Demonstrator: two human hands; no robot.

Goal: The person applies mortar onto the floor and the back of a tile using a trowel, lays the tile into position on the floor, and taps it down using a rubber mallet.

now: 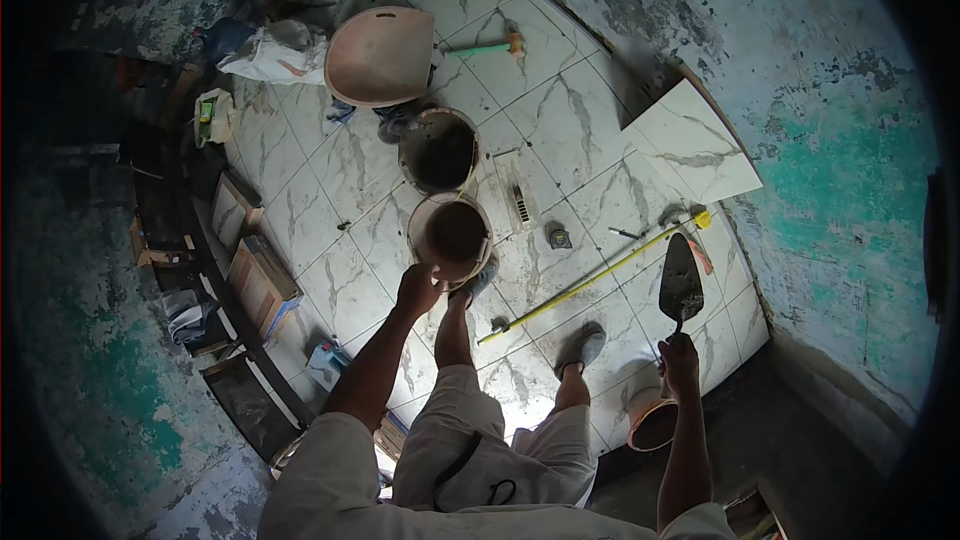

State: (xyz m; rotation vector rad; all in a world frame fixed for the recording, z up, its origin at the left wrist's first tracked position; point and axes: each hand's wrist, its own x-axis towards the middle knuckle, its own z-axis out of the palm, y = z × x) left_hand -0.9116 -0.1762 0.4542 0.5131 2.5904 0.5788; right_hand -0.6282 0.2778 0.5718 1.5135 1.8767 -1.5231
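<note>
My right hand (680,364) is closed round the handle of a pointed trowel (681,278). Its dark, dirty-looking blade is raised above the tiled floor, point away from me. My left hand (418,290) is closed at the near left rim of a bucket (482,258) beside my foot. Dark material shows inside this bucket. Just beyond it stands a second, larger bucket (405,162), also dark inside. The fingertips of my left hand are partly hidden against the rim.
An extended yellow tape measure (590,279) crosses the marbled tiles. A loose tile (695,145) lies by the right wall. A tan basin (380,55), a white sack (275,55) and a hammer (515,45) are at the back. Another bucket (650,420) sits below my right forearm; boxes (262,285) line the left.
</note>
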